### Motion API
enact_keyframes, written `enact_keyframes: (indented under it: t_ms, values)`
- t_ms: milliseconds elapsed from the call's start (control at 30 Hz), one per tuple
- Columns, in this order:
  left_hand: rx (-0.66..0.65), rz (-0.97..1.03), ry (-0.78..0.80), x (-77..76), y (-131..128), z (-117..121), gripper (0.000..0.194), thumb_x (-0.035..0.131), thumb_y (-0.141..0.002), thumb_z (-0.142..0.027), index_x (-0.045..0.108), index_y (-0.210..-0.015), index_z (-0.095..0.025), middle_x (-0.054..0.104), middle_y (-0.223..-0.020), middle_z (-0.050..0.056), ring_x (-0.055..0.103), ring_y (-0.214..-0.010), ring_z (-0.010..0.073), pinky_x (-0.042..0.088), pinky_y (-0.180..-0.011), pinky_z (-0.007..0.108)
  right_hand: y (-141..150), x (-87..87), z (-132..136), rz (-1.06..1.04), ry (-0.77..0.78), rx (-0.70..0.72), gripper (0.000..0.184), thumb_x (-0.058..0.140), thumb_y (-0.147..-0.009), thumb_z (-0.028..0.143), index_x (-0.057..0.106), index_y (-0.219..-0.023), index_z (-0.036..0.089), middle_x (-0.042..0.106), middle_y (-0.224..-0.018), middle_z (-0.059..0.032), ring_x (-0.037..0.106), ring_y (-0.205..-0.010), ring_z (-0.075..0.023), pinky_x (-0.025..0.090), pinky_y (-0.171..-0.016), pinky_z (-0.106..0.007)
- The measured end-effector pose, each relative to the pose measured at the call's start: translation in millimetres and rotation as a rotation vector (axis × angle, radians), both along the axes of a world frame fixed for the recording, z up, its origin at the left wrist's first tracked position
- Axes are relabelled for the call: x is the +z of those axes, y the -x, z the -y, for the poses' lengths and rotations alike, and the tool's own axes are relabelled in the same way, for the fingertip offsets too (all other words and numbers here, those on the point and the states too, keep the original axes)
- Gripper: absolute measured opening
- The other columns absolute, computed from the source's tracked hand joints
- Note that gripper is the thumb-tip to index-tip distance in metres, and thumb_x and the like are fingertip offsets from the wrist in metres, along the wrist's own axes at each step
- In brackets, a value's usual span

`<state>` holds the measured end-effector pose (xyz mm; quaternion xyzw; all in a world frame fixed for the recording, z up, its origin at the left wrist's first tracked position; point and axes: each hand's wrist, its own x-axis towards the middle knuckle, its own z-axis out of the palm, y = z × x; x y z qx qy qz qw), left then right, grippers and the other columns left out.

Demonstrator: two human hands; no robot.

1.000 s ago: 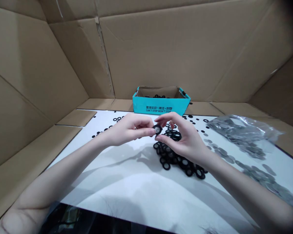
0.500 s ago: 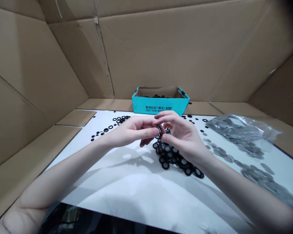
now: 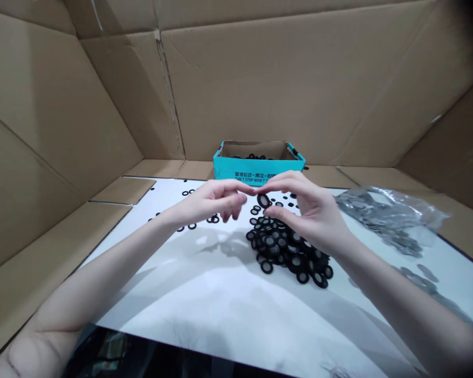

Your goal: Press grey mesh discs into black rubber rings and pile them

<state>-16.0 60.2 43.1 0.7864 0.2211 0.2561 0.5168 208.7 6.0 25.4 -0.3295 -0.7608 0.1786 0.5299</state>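
Note:
My right hand [image 3: 303, 202] pinches a black rubber ring with a grey disc in its middle [image 3: 264, 200] between thumb and forefinger, the ring tilted on edge. My left hand [image 3: 216, 199] holds nothing; its forefinger reaches out to the right forefinger's tip, and its thumb is apart from it. Just below the right hand lies a heap of black rings with grey centres [image 3: 287, 249] on the white tabletop [image 3: 189, 278]. Loose black rings [image 3: 192, 226] are scattered beneath and behind the left hand.
A turquoise box [image 3: 240, 167] with black rings inside stands at the back. To the right lies a clear plastic bag [image 3: 390, 210] of grey discs, with more loose grey discs [image 3: 428, 283] nearer me. Cardboard walls [image 3: 279, 84] enclose the table.
The left thumb and forefinger have come off the ring and the left hand has drawn slightly left. The ring is now in the right hand's pinch, turned to show its grey face.

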Motion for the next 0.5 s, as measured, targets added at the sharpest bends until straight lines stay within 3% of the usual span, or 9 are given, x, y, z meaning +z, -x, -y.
enact_keyframes:
  t_ms: [100,300,500]
  values:
    - [0.105,0.006,-0.009,-2.1,1.6,-4.8,0.05,0.062,-0.092,-0.06,0.068,-0.103,-0.012,0.059,-0.068,-0.001,0.058,-0.061,0.0092,0.048,-0.055,0.02,-3.9,5.5,0.9,0.028,-0.023,-0.046,0.02,0.076,-0.081,0.017,0.075,-0.095,0.032,0.074,-0.095,-0.0025,0.063,-0.094,-0.0249,0.047,-0.092,-0.047]
    - [0.02,0.174,0.087,2.7,-11.2,21.1,0.04,0.073,-0.087,-0.051,0.067,-0.097,-0.013,0.06,-0.068,-0.002,0.055,-0.057,0.0075,0.047,-0.051,0.019,6.0,0.9,7.4,-0.077,0.004,0.049,0.028,0.075,-0.081,0.014,0.076,-0.1,0.034,0.072,-0.095,-0.0016,0.062,-0.094,-0.0229,0.049,-0.09,-0.045]
    - [0.111,0.23,0.189,4.1,-17.5,36.4,0.028,0.078,-0.083,-0.039,0.07,-0.091,-0.013,0.062,-0.07,0.0,0.051,-0.054,0.0059,0.043,-0.046,0.018,11.3,-5.6,9.2,-0.171,0.054,0.064,0.026,0.075,-0.081,0.016,0.076,-0.1,0.034,0.074,-0.093,-0.0013,0.063,-0.092,-0.0218,0.052,-0.088,-0.043]
